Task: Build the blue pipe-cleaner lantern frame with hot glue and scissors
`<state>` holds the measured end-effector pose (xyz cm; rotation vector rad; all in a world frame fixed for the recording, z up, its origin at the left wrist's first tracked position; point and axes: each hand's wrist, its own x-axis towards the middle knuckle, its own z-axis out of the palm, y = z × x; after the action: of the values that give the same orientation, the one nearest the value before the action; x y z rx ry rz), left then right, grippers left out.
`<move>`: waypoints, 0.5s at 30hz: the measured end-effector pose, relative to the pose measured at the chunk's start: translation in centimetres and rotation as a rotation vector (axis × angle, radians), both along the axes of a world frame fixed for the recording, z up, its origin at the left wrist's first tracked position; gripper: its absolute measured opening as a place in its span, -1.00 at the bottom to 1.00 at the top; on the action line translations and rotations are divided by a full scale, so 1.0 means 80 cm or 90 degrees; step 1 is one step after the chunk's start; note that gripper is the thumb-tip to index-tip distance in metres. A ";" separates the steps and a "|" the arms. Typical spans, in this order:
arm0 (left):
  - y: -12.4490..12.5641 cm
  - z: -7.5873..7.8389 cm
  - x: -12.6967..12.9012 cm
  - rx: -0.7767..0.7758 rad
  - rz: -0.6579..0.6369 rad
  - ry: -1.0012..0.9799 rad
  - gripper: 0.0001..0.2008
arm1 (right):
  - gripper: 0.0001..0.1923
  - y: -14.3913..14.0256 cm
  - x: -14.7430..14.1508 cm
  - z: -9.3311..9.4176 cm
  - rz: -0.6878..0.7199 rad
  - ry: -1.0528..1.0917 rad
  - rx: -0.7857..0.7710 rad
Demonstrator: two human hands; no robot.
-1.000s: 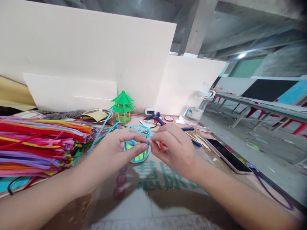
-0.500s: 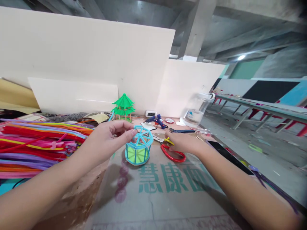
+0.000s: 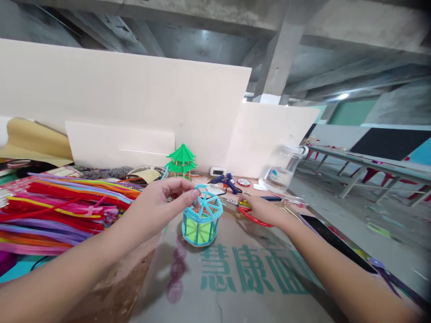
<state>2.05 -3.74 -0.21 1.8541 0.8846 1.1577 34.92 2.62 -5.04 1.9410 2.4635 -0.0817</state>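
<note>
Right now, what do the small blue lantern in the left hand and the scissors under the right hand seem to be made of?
The lantern looks built from blue pipe cleaners: thin, slightly fuzzy, matte rods like the coloured pile beside it, with smooth green panels, perhaps paper or foam. The left hand pinches its top. The scissors show glossy red and yellow handles, likely plastic, under the right hand; their blades are hidden.

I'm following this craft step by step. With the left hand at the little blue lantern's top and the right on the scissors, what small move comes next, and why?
Probably lift the red-handled scissors toward the blue lantern. The right hand rests on them on the table, while the left hand pinches a loose blue end at the lantern's top, which looks ready for trimming.
</note>
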 end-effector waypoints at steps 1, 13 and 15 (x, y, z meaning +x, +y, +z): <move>0.001 0.001 0.001 -0.007 -0.001 -0.015 -0.69 | -0.61 0.000 0.005 0.008 0.013 0.027 0.015; 0.003 0.011 0.000 -0.052 0.023 -0.072 -0.67 | -0.45 -0.089 -0.048 0.076 0.250 0.339 0.136; 0.002 0.012 -0.001 -0.053 0.031 -0.073 -0.67 | -0.47 -0.100 -0.069 0.072 0.217 0.337 0.125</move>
<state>2.01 -3.60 0.77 1.6901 0.9039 1.2256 29.37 -5.38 0.72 1.6952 3.2193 -0.4157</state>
